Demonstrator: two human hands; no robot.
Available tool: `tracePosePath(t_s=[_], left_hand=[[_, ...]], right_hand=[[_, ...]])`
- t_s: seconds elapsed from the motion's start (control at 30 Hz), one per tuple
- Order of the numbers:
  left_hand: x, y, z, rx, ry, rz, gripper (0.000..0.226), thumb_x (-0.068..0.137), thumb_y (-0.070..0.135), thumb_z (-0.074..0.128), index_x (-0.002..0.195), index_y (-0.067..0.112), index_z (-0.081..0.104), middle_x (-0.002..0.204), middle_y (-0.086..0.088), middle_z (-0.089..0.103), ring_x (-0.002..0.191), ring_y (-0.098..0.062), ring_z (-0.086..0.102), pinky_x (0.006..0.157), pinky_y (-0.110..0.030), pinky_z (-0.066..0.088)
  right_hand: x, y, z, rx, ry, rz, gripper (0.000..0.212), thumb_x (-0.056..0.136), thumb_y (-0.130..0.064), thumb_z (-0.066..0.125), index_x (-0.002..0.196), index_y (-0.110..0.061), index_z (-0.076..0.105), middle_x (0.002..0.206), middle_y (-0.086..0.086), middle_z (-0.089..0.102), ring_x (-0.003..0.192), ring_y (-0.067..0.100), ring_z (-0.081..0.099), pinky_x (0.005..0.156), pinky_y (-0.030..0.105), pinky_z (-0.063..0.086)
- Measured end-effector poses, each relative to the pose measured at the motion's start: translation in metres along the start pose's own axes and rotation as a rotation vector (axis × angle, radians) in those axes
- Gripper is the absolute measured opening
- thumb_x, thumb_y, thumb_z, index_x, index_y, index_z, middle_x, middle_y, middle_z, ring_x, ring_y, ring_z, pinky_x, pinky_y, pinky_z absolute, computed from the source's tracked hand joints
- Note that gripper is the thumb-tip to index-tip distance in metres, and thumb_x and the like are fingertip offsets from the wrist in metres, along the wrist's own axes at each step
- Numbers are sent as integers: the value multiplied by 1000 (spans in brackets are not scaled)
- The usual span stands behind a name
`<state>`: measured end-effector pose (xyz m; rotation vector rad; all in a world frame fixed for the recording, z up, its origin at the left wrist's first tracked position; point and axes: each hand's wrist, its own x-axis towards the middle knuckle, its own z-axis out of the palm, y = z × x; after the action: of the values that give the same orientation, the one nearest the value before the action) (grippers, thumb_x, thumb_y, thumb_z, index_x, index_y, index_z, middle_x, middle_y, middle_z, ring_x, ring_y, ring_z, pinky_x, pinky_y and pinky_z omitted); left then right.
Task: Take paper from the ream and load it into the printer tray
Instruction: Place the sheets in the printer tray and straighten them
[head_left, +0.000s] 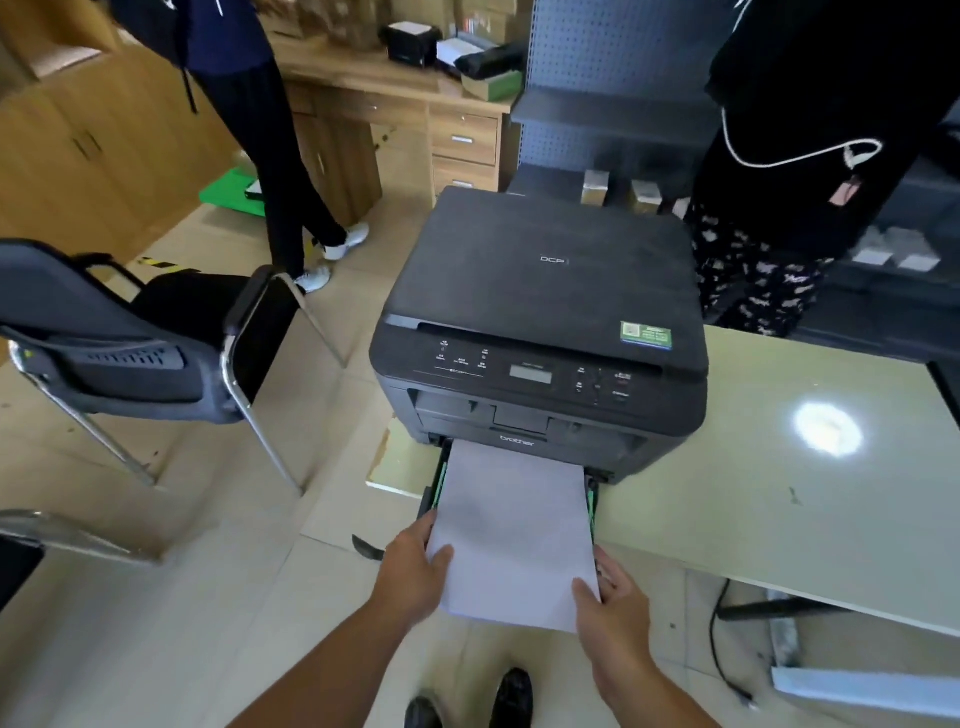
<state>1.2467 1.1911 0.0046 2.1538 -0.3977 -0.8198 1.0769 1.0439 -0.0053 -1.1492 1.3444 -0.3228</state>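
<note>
— Where's the paper?

— The white stack of paper lies in the pulled-out printer tray, its far edge tucked under the front of the printer, its near edge sticking out past the table edge toward six o'clock.

— And the hands?

— Both are on it. The left hand grips the near left corner, thumb on top of the sheets, fingers along the side edge. The right hand grips the near right corner the same way (thumb on top, fingers curled at the edge). So each is closed on the stack, not spread wide.

— The tray itself?

— Mostly hidden under the sheets; only its black side walls with green guides show at either side.

— What's around the printer?

— It's a black machine sitting on the left end of a pale table. At nine o'clock from it stands a dark office chair with metal legs on the tiled floor. At eleven o'clock a person in dark trousers and white shoes stands by a wooden desk. At two o'clock another person in dark clothes stands just beyond the table, before grey shelving. Down at six o'clock, the wearer's black shoes.
</note>
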Motion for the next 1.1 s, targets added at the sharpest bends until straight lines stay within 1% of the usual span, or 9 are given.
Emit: tracePosePath(t_s=[0.1,0.23,0.37,0.47,0.57,0.7,0.87,1.03,1.1], left_hand=[[17,0,1,61,-27,-38,40,90,11,58,130,16,58,118,-5,69,103,-22,63,87,-27,48],[34,3,0,90,-14,-40,42,90,12,58,132,13,55,122,-8,67,110,-29,61,90,-28,46],[47,10,-3,68,-26,-10,42,91,9,57,133,12,55,121,-6,66,106,-24,61,83,-21,40],[57,10,-5,64,-29,-11,38,89,6,54,124,15,62,116,-5,70,93,-22,61,78,-22,42],[60,4,-9,125,18,-13,29,92,14,51,117,15,67,110,-4,71,89,-21,61,76,-24,42],[65,-12,-11,182,86,14,29,92,23,52,117,23,67,118,3,68,91,-18,66,84,-33,54],[68,-12,-13,197,118,35,25,93,23,53,113,24,67,116,6,66,81,-10,64,79,-29,53],[71,-16,-15,218,116,42,24,91,20,54,110,24,68,114,7,66,80,-10,64,74,-27,51],[72,-17,-15,239,120,59,25,91,19,54,111,22,68,112,6,66,82,-11,63,74,-26,49]], right_hand=[[2,-4,3,-15,30,-11,48,93,9,55,137,-9,57,126,14,68,110,27,66,92,31,49],[13,-10,14,-57,42,-21,46,94,6,55,136,-13,57,121,11,70,103,26,68,86,29,51],[29,-18,25,-56,79,-9,47,94,5,54,139,-12,54,120,11,70,94,22,67,87,30,49],[43,-24,32,-51,107,-14,46,95,5,52,137,-13,56,113,8,71,86,14,65,87,30,49],[56,-23,39,-51,139,-13,46,95,5,50,136,-15,57,115,9,71,93,22,66,90,32,52],[67,-13,49,-67,160,-18,46,96,3,51,136,-17,57,119,10,70,101,26,68,95,38,53],[76,-11,67,-140,233,-58,39,98,-2,51,134,-17,48,116,9,67,94,24,64,81,32,50],[85,-4,78,-191,337,-18,34,97,-5,49,125,-25,46,120,12,68,92,30,66,80,43,56],[84,-3,79,-207,357,-36,34,98,-4,49,127,-21,46,117,13,68,86,28,64,73,36,51]])
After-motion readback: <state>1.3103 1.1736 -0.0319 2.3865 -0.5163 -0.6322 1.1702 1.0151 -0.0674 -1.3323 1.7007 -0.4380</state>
